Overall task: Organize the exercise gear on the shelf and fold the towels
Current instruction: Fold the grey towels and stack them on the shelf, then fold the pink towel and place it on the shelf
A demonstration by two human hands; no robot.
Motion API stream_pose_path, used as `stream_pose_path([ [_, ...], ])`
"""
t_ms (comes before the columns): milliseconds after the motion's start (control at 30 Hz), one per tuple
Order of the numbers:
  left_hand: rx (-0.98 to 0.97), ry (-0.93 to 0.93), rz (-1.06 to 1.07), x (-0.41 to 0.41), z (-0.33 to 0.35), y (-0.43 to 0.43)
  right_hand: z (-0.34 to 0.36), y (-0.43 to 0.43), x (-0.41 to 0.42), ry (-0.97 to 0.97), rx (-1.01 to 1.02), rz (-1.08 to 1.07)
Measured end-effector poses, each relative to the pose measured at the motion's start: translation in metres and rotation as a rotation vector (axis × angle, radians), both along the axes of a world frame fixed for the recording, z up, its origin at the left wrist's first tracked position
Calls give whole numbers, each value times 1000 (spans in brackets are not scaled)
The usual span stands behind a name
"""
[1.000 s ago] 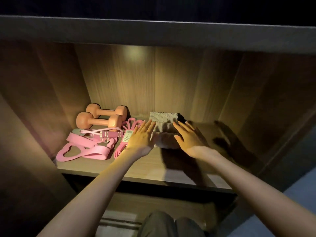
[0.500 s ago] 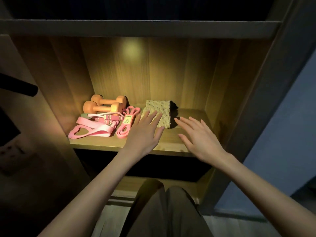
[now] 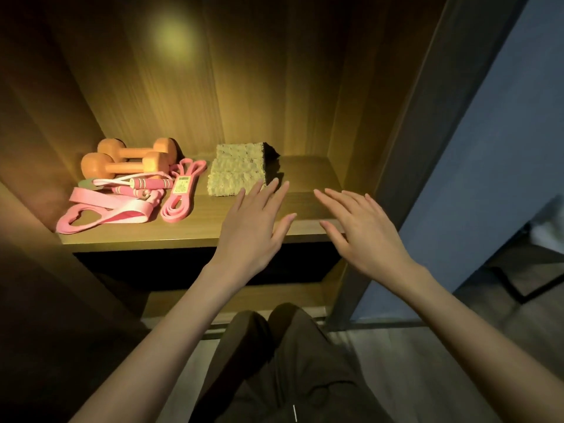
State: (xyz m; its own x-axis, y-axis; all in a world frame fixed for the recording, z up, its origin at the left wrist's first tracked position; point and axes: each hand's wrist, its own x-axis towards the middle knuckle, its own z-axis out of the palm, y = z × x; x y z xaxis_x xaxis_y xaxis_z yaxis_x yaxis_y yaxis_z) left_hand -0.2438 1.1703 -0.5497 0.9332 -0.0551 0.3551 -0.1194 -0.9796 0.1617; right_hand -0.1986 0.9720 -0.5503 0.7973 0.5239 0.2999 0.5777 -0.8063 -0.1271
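A wooden cabinet lit in warm yellow fills the view, with a blue wall [image 3: 488,148] to its right. Nearest the camera are the person's dark trousers [image 3: 274,367], and both bare forearms reach up from them. The left hand [image 3: 250,230] and right hand [image 3: 363,230] hang palm down over the front edge of the shelf [image 3: 195,236], fingers straight and spread, gripping nothing. The left fingertips overlap the near right corner of the towel [image 3: 236,169]; whether they touch it cannot be told. The right hand is apart from it, over the shelf's right end.

The towel is a coarse beige block, folded into a thick stack, mid-shelf. Left of it lies a coiled pink band [image 3: 180,193] with a paper label, then pink-handled jump rope grips [image 3: 146,183] on a flat pink strap [image 3: 100,212]. Behind these, two orange dumbbells [image 3: 122,164] lie side by side near the back panel.
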Motion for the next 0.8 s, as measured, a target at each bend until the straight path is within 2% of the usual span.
stream_pose_path([
  [333, -11, 214, -128, 80, -12, -32, 4, -37, 40, 153, -32, -120],
  [533, 48, 340, -234, 83, 46, -54, 65, -62, 30, 262, -50, -153],
  [800, 91, 375, -440, 65, 157, -94, 176, -105, -11, 286, -69, -409],
])
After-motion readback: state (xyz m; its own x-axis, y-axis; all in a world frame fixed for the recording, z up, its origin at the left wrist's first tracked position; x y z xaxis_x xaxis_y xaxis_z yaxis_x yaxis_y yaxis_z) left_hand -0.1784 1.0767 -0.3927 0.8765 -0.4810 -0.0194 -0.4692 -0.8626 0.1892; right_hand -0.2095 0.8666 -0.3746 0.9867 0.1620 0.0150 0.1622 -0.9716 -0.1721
